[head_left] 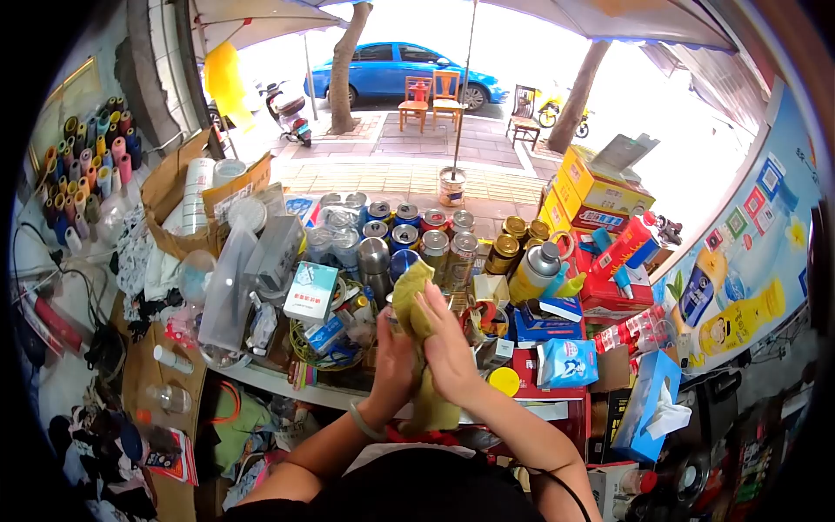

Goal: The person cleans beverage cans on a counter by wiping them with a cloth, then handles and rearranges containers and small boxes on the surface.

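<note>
Pressing a crumpled olive-green cloth (pixel 417 306) between left hand (pixel 394 358) and right hand (pixel 450 350), with right fingers straight, left fingers partly hidden, just this side of the drink cans (pixel 434 252), beyond a teal-and-white box (pixel 311 291) to their left.

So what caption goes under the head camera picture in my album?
Bare left hand and right hand holding an olive-green cloth near round metal cans.

Olive-green cloth (pixel 416 304), crumpled, held upright, end dangling.
</note>
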A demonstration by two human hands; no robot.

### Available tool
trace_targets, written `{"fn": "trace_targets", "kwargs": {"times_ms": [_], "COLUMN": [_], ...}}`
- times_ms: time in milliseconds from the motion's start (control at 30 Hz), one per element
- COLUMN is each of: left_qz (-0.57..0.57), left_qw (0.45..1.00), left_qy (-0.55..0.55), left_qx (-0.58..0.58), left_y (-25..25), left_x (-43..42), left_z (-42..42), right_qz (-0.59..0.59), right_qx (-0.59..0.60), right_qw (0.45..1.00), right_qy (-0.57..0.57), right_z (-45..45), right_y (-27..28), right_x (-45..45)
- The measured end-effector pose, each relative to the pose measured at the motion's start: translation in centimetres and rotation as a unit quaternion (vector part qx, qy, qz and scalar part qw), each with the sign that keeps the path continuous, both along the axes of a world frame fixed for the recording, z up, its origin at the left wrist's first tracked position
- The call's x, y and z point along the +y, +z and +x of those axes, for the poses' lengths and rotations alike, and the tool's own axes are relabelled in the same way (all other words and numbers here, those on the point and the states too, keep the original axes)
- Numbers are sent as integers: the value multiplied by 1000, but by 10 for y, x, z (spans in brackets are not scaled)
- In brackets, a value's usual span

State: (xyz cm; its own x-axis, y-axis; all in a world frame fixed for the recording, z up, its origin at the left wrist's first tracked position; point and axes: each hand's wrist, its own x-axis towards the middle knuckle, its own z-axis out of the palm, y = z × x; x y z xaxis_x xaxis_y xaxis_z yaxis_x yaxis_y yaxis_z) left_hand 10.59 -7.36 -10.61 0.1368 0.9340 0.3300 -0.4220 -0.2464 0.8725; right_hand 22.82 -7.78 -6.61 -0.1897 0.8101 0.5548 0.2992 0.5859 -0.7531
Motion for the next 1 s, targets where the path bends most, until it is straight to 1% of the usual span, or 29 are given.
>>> {"fn": "trace_targets", "kwargs": {"times_ms": [33, 67, 133, 167, 233, 300, 333, 367, 400, 433, 467, 500, 533, 567, 600, 633, 667, 733, 767, 800, 833, 867, 900, 933, 967, 1000], "left_qz": [-1, -19, -69, -71, -62, -65, -57, -49, -50, -34, -17, -17, -21, -23, -23, -63, -103, -100, -97, -98, -59, -20, -19, 3, 27, 27], "left_qw": [1000, 999, 987, 987, 971, 971, 975, 978, 978, 985, 991, 991, 989, 988, 987, 977, 964, 957, 949, 949, 963, 975, 974, 980, 984, 984], "left_qy": [7, -33, -137, -132, -229, -229, -216, -204, -201, -168, -135, -134, -144, -156, -156, -201, -245, -270, -292, -294, -253, -211, -212, -174, -136, -138], "left_qx": [0, -10, -52, -54, 31, 28, 8, -11, -11, -12, -12, -12, -3, 5, 5, 17, 28, 45, 63, 63, 68, 72, 72, 92, 111, 111], "left_y": [-4, -9, -15, -17, -11, -5, -4, -4, -5, -7, -8, -5, 1, 4, 1, -4, -7, 3, 9, 11, 14, 15, 16, 16, 16, 17], "left_x": [-3, -4, -4, -4, -4, -5, -5, -5, -7, -8, -9, -9, -10, -9, -8, -7, -6, -7, -8, -10, -11, -12, -13, -14, -14, -15], "left_z": [-1, -2, -8, -14, -23, -23, -21, -20, -18, -16, -15, -17, -19, -20, -22, -26, -28, -34, -35, -34, -32, -30, -29, -28, -27, -25], "right_qz": [-4, 26, 37, 45, 65, 28, 35, 35, 47, 59, 59, 105, 150, 150, 171, 191, 190, 173, 173, 177, 182, 183, 191, 198, 199, 213], "right_qx": [-12, -17, -27, -38, -19, 33, 44, 43, 58, 73, 73, 74, 74, 74, 78, 82, 81, 47, 47, 18, -11, -11, -34, -57, -58, -65], "right_qw": [999, 998, 997, 995, 996, 994, 996, 996, 997, 996, 996, 991, 984, 984, 982, 978, 978, 981, 981, 982, 982, 982, 981, 978, 977, 970], "right_qy": [33, 51, 66, 76, 64, 101, 72, 76, 36, -4, -2, -33, -65, -65, -16, 31, 29, 80, 79, 62, 45, 43, -1, -44, -46, -96], "right_z": [4, 8, 16, 18, 21, 25, 22, 19, 15, 13, 12, 11, 11, 12, 14, 15, 16, 17, 18, 19, 20, 19, 19, 18, 17, 17], "right_y": [12, 20, 30, 32, 32, 38, 37, 36, 34, 32, 28, 22, 18, 16, 16, 16, 20, 32, 36, 40, 42, 42, 42, 42, 40, 35], "right_x": [2, 3, 4, 4, 8, 8, 8, 6, 3, 0, -1, -1, -1, 1, 3, 4, 3, -1, -1, -1, -2, -4, -5, -7, -9, -10]}}
